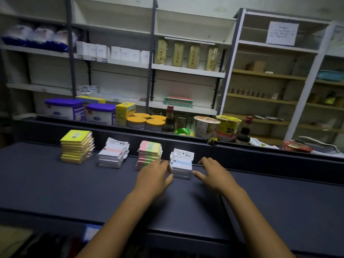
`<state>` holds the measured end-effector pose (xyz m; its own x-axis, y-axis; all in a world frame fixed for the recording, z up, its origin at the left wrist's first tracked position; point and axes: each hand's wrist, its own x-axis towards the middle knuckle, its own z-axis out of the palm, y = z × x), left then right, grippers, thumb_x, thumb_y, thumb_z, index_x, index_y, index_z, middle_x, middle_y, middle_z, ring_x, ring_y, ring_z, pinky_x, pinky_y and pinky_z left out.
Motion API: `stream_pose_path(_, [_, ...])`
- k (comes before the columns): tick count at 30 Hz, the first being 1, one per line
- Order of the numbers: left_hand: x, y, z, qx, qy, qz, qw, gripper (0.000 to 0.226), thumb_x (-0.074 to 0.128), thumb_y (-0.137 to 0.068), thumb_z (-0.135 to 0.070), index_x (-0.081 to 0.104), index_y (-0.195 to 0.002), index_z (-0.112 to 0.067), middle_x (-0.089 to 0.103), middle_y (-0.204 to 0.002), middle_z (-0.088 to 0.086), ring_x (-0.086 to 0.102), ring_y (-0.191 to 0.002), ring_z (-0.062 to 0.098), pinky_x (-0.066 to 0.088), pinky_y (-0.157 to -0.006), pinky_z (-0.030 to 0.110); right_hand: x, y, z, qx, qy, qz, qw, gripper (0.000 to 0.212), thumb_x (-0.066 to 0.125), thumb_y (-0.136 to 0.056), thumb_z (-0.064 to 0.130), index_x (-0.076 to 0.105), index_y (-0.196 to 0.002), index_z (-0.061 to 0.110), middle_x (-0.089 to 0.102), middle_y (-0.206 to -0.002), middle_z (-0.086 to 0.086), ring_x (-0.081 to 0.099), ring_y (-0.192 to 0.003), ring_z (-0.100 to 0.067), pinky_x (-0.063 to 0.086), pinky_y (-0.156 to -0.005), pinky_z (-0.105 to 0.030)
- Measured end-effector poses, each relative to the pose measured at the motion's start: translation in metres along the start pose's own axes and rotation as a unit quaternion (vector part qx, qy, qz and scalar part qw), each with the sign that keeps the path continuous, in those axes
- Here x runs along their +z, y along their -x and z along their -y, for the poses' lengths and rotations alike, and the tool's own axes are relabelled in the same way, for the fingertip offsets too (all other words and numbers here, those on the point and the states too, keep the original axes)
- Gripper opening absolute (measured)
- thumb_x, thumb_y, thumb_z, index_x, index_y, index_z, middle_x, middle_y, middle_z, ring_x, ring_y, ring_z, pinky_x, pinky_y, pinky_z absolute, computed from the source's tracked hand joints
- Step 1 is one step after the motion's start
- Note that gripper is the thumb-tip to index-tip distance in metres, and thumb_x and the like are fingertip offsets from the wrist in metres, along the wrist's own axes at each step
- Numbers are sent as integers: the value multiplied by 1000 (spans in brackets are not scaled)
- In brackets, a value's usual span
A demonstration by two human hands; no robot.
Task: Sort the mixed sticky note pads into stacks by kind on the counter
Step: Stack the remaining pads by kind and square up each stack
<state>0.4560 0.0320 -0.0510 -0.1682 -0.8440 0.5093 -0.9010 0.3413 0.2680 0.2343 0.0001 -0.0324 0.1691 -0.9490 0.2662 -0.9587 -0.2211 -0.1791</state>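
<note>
Four stacks of sticky note pads stand in a row on the dark counter [55,183]. From left: a yellow stack [76,146], a white stack with an orange stripe [113,153], a pink-and-green stack [149,152], and a white stack with a blue stripe [181,164]. My left hand [156,174] touches the left side of the blue-striped stack with its fingers and partly hides the pink-and-green stack's lower front. My right hand [214,172] hovers just right of that stack, fingers spread, holding nothing.
A raised ledge behind the counter carries purple-lidded tubs [64,108], orange-lidded jars [147,121], dark sauce bottles [169,120] and instant noodle cups [204,125]. Shelving with boxes and packets fills the back wall. A lower shelf edge runs below the counter near me.
</note>
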Motion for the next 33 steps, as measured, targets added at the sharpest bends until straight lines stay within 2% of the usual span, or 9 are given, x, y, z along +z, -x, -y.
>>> stream_pose_path(11, [-70, 85, 23, -124, -83, 54, 987, 34, 52, -96, -44, 52, -123, -23, 53, -126, -1, 54, -115, 19, 48, -88, 34, 13, 50, 65, -82, -46, 33, 995, 58, 50, -93, 60, 45, -133, 18, 51, -135, -3, 47, -124, -21, 48, -96, -38])
stream_pose_path(19, [-109, 118, 55, -173, -100, 26, 979, 35, 52, -96, -45, 54, -123, -23, 56, -125, -3, 56, -112, 18, 49, -86, 33, 5, 52, 129, -133, -52, 19, 990, 57, 48, -94, 61, 44, -133, 19, 50, -132, -3, 50, -118, -23, 49, -92, -39])
stream_pose_path(26, [-139, 139, 116, -211, -106, 11, 972, 36, 52, -96, -45, 54, -124, -22, 57, -124, -2, 54, -115, 17, 50, -90, 34, 16, 35, 199, -159, -60, 23, 985, 56, 50, -94, 61, 44, -132, 20, 51, -135, -3, 51, -121, -23, 50, -93, -41])
stream_pose_path(33, [-166, 128, 201, -191, -99, 13, 977, 37, 50, -96, -47, 55, -124, -23, 56, -125, -3, 54, -116, 16, 50, -91, 35, 39, 11, 272, -137, -51, 10, 989, 56, 49, -94, 60, 44, -132, 20, 50, -132, -2, 50, -120, -22, 49, -93, -40])
